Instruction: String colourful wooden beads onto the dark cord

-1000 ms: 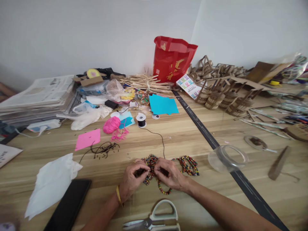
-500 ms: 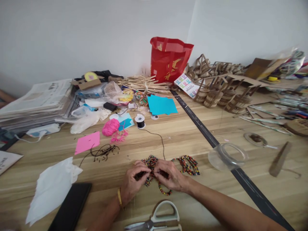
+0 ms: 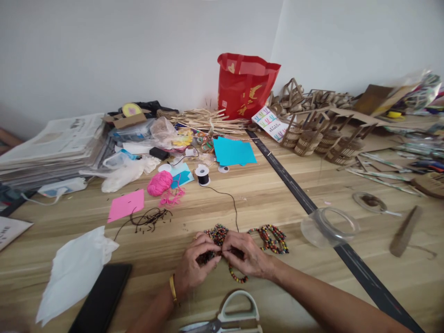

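Wood-grain table (image 3: 263, 199); both hands (image 3: 222, 260) pinch round multicoloured beaded strand (image 3: 217, 235), thin black cord (image 3: 233, 203).

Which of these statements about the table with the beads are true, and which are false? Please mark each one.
1. Both hands pinch at the beaded strand. True: left hand and right hand meet over it.
2. The black thread spool lies left of the pink yarn ball. False: it stands right of it.
3. The scissors lie nearer the person than the hands. True.
4. The red bag lies flat. False: it stands upright by the wall.
5. The left wrist bears a gold bangle. True.
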Tool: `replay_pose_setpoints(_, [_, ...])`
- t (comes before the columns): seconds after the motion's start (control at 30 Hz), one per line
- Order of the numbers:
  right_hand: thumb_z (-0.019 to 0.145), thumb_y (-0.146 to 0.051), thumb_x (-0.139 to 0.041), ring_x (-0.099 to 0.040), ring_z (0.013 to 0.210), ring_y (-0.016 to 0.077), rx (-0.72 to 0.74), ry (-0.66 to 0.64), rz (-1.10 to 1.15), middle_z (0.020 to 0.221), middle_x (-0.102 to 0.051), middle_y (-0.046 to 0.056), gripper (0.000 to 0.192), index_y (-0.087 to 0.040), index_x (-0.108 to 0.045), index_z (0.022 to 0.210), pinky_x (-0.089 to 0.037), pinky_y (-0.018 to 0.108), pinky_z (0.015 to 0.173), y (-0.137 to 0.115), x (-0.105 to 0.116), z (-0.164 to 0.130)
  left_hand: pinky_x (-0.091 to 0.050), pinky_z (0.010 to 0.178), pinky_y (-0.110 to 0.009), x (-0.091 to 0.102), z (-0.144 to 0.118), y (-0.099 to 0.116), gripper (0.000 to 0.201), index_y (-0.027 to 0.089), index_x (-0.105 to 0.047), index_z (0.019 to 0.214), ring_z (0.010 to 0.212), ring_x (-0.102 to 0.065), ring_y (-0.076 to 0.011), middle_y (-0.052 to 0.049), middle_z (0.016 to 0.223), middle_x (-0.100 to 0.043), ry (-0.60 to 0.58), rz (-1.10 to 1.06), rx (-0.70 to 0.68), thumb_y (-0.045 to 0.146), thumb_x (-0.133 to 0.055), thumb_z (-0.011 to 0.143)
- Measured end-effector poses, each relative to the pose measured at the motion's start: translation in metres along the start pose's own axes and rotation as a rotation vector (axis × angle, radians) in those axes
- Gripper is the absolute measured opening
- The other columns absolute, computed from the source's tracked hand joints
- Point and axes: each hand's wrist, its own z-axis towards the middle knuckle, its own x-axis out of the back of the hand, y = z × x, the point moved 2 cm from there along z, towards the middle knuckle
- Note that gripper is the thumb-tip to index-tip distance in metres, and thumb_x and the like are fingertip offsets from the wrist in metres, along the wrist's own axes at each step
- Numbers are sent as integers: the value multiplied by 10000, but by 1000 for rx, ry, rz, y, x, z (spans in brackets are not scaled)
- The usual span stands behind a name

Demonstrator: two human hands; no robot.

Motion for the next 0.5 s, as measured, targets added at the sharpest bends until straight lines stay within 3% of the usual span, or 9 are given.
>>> replay_pose_setpoints(0.5, [939,-238,-509,-555,702,159,9,23,2,764,-615,64,149,-163,-595,843,-444,243,616,5,-2,-2,-460,696,-309,-1,0,0,101,149,-675,758,723,-565,-180,-44,704,-627,3,4,9,117,-616,834])
